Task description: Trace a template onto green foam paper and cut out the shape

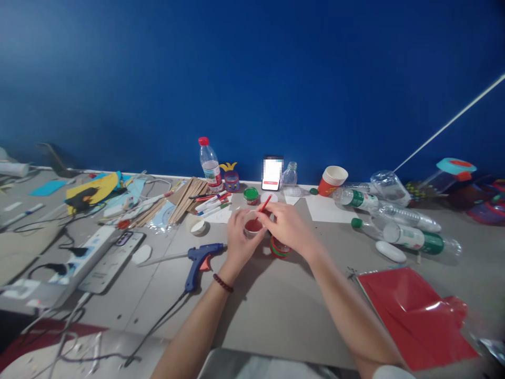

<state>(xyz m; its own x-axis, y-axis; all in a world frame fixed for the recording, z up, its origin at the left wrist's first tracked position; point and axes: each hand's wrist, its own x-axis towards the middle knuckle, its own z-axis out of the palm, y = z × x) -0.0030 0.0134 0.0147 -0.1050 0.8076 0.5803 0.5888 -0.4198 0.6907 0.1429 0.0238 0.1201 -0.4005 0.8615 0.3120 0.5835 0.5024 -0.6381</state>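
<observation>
My left hand [239,239] is wrapped round a small white pot of red paint [253,226] on the grey table [276,310]. My right hand [288,227] pinches a thin red brush or stick [265,203] with its tip over the pot. A red and green lid or tape roll [280,248] lies just under my right wrist. A green-lidded paint pot [251,195] stands behind the hands, and an open white pot [197,226] sits to the left.
A blue glue gun [199,261] lies at left with its cord, beside a power strip [84,255] and phone [125,238]. Markers [213,202], wooden sticks [185,200], a water bottle [210,166], paper cups [332,180], empty plastic bottles [394,216] and red paper [414,310] surround them.
</observation>
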